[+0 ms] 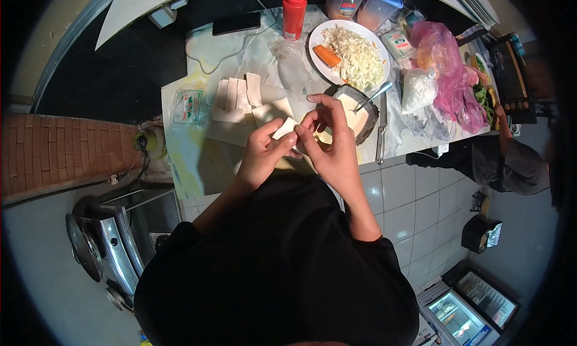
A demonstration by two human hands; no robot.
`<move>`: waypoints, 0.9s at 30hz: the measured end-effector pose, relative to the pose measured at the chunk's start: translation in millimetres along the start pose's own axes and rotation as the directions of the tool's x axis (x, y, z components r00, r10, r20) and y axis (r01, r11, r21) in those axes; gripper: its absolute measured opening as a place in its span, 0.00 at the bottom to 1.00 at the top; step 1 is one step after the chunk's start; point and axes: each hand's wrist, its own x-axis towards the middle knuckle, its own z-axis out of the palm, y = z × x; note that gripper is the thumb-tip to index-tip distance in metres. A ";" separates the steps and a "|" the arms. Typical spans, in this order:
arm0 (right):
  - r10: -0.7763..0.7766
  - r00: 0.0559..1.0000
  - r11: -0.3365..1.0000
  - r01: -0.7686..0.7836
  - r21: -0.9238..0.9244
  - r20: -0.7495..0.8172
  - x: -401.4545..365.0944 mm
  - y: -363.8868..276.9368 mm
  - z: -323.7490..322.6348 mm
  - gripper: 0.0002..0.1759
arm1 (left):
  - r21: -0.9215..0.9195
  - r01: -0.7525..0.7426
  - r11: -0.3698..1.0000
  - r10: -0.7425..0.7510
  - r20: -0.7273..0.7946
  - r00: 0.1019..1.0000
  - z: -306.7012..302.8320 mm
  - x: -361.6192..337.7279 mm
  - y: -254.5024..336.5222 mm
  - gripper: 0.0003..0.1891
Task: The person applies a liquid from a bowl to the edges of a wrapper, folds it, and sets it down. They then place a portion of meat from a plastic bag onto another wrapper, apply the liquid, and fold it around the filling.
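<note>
Between both hands is a small white piece of folded pastry wrapper (pixel 286 127). My left hand (pixel 263 152) pinches it from the left with thumb and fingers. The thumb and fingertips of my right hand (pixel 330 143) close on its right edge, partly hiding it. Beyond my hands lies a pale wrapper sheet (pixel 273 109), and to its left are several pale wrapper strips (pixel 231 96) side by side. Just right of my right hand stands a dark-rimmed bowl (pixel 374 121) of creamy paste with a spoon (pixel 380 94) leaning in it.
A white plate (pixel 315 53) holds shredded vegetables and an orange carrot piece (pixel 326 56). A knife (pixel 381 137) lies at the right, near pink plastic bags (pixel 442 51). Further back are a red squeeze bottle (pixel 294 15) and a phone (pixel 237 23). Another person (pixel 511 163) stands at the right.
</note>
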 end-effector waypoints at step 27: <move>0.065 0.998 0.997 -0.065 0.028 0.018 -6.2 -2.5 2.9 0.28 | -0.224 -0.032 0.974 0.004 -0.122 0.993 0.3 3.2 0.5 0.08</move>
